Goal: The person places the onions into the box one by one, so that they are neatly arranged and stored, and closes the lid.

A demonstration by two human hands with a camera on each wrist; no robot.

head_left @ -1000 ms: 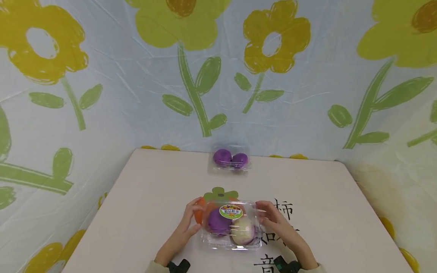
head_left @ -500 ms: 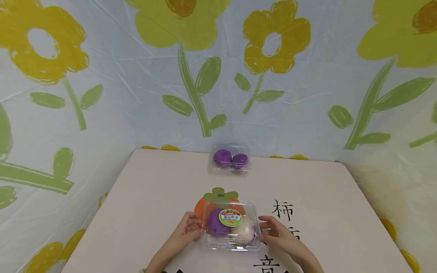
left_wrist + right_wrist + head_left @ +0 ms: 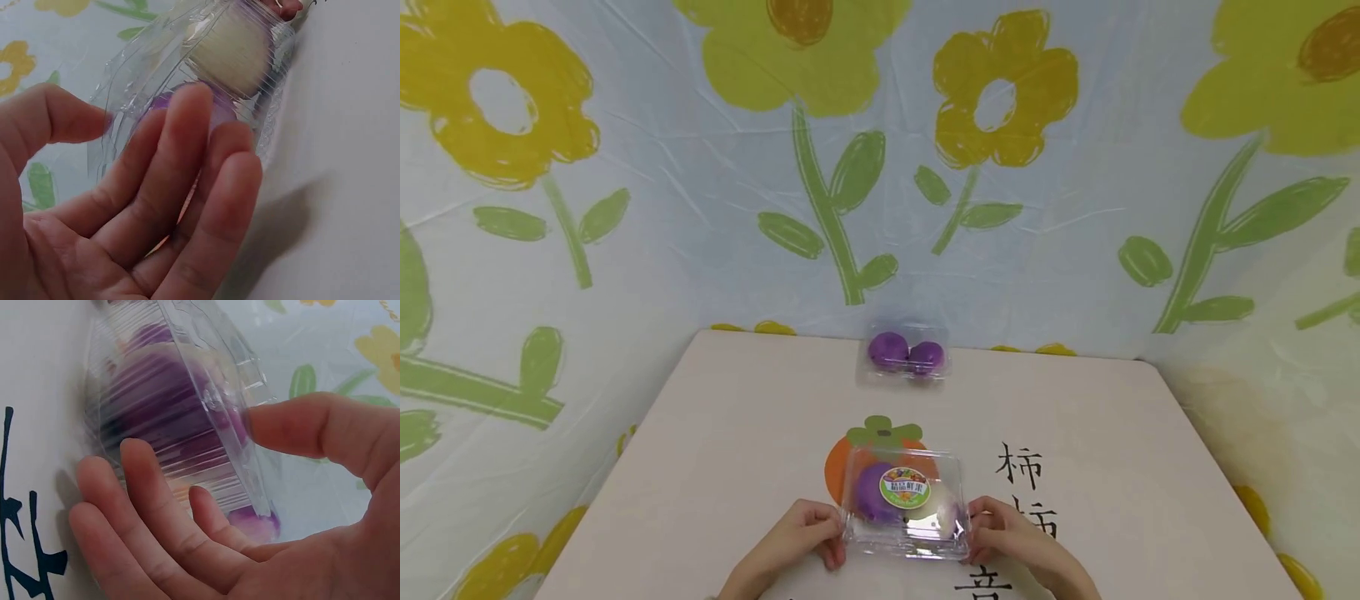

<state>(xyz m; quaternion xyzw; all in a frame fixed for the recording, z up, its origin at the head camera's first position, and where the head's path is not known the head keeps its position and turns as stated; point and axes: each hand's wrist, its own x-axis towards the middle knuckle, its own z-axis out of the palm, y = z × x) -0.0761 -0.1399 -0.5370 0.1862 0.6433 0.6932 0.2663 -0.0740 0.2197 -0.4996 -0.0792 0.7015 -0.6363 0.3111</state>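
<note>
A clear plastic clamshell box point(image 3: 891, 547) with a round fruit label point(image 3: 905, 488) is near the front of the table. Inside it sit a purple round piece point(image 3: 871, 498) and a cream-and-purple one point(image 3: 231, 50). My left hand point(image 3: 797, 537) holds the box's near left corner, its thumb at the rim and its fingers bent along the side. At the opposite corner, my right hand point(image 3: 1018, 542) pinches the edge; in the right wrist view its thumb point(image 3: 287, 425) presses the rim while the fingers point(image 3: 156, 487) curve beside the ribbed wall.
A second clear box point(image 3: 904, 372) with two purple round pieces stands at the table's back edge. The pale table mat point(image 3: 737, 417) bears a printed orange persimmon point(image 3: 838, 471) and black characters point(image 3: 1021, 465). A flower-print cloth point(image 3: 722, 208) hangs behind and on both sides.
Both hands have slid from the box's sides toward its near corners and taken hold there. The box has shifted slightly toward me in the view. The far box stays put.
</note>
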